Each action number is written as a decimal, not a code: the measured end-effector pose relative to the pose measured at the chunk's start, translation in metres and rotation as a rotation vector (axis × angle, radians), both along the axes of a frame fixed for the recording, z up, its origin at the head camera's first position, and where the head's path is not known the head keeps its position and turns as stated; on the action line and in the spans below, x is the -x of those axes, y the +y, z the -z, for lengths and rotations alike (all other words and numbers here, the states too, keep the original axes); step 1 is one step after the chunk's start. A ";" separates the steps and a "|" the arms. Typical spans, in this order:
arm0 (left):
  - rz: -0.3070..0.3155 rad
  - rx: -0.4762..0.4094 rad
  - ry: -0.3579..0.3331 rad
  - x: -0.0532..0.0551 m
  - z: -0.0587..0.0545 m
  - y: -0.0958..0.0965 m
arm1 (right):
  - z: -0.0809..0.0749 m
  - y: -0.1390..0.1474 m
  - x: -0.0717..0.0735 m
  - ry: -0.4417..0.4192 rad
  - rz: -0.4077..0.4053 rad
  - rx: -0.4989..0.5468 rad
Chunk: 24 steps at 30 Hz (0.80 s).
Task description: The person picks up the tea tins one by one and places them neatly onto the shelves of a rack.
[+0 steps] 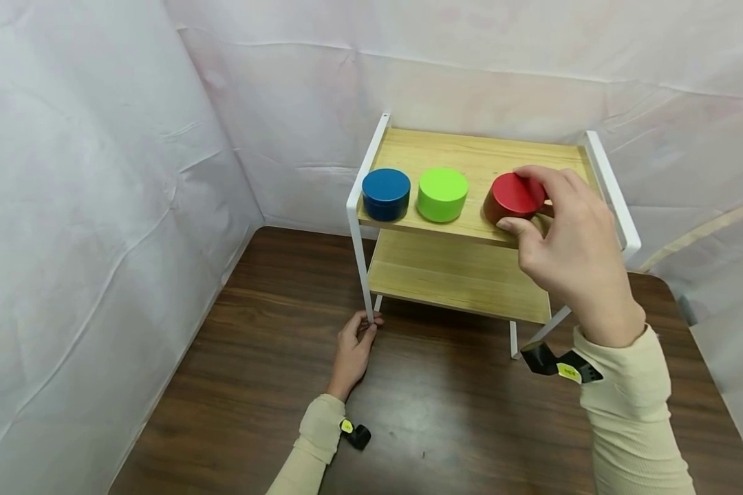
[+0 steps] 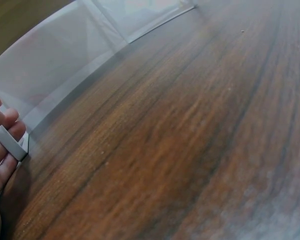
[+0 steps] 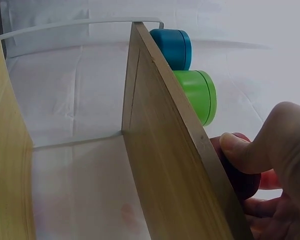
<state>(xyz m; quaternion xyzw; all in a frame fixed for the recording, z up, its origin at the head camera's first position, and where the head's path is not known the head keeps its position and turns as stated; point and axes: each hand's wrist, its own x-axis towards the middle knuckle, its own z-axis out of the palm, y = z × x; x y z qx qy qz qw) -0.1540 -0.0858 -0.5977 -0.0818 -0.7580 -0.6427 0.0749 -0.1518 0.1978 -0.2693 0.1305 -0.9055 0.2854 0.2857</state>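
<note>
On the upper board of a small two-tier shelf (image 1: 470,148), my right hand (image 1: 578,240) holds a round red tin (image 1: 515,194) between thumb and fingers. The tin stands upright near the front edge. To its left are a lime green tin (image 1: 442,194) and, at the far left, a blue tin (image 1: 386,194). Down near the floor, my left hand (image 1: 351,349) grips the foot of the shelf's white left front leg (image 1: 360,265). In the left wrist view, several fingers (image 2: 16,131) lie around the white metal foot (image 2: 10,143).
The shelf's lower wooden board (image 1: 458,271) lies beneath the upper one. White metal rails (image 1: 611,189) border its sides. It stands on a dark wood-grain surface (image 1: 266,344), with pale draped sheets (image 1: 99,206) behind and at the left.
</note>
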 end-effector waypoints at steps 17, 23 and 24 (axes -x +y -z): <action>-0.001 0.003 -0.011 -0.002 0.000 -0.003 | -0.006 0.000 0.003 -0.100 -0.006 -0.038; -0.007 -0.008 0.002 -0.001 0.000 -0.003 | -0.006 -0.001 0.004 -0.123 -0.007 -0.033; -0.008 -0.012 0.005 -0.001 0.000 -0.003 | -0.006 -0.001 0.004 -0.127 -0.007 -0.031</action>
